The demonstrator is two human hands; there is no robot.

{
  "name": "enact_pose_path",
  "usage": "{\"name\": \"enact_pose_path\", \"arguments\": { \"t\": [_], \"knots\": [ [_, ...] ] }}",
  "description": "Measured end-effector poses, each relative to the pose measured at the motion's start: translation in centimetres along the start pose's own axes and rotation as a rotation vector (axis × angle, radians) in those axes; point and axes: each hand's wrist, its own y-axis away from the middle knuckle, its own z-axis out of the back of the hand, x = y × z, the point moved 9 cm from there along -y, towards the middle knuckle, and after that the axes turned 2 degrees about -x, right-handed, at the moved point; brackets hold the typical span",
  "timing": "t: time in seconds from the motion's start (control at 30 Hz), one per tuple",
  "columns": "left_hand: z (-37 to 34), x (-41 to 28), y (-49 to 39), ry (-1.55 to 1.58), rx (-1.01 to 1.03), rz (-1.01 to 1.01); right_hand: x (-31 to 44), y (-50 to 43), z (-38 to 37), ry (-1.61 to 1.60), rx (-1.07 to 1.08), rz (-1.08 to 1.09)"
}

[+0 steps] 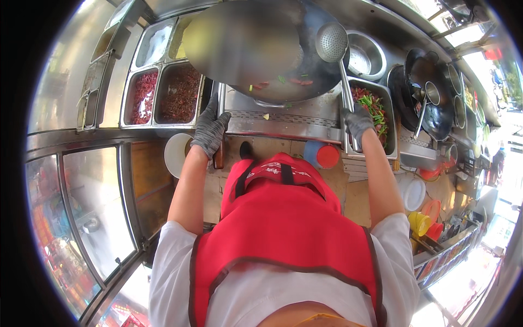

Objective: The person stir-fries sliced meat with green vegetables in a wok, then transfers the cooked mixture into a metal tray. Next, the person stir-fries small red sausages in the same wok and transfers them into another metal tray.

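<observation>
My left hand, in a grey knit glove, grips a metal handle with a wooden end. A blurred patch hides the handle's upper end. My right hand, gloved likewise, holds the long handle of a perforated skimmer, its round head raised over the right side of a large dark wok. Reddish meat pieces and green bits lie in the wok, with much of its inside hidden by the blur. Beside my right hand stands a metal tray of cut green and red ingredients.
Left of the wok, metal pans hold chopped red pepper and a dark red-brown seasoning. To the right are a steel basin and stacked woks with a small ladle. A white bucket stands below the counter edge.
</observation>
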Motion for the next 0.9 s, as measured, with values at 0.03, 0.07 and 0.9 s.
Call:
{"name": "enact_pose_path", "arguments": {
  "t": [0.03, 0.07, 0.9],
  "knots": [
    [0.6, -0.3, -1.1, -0.038, -0.045, -0.041, 2.7, -1.8, -0.5, 0.12, -0.07, 0.092],
    [0.9, -0.5, -1.8, -0.068, -0.016, -0.074, 4.1, -3.4, -1.9, 0.135, -0.028, 0.056],
    [2.5, 1.2, -0.1, -0.145, 0.265, 0.242, 13.0, 4.2, -18.0, -0.769, 0.505, -0.303]
  ]
}}
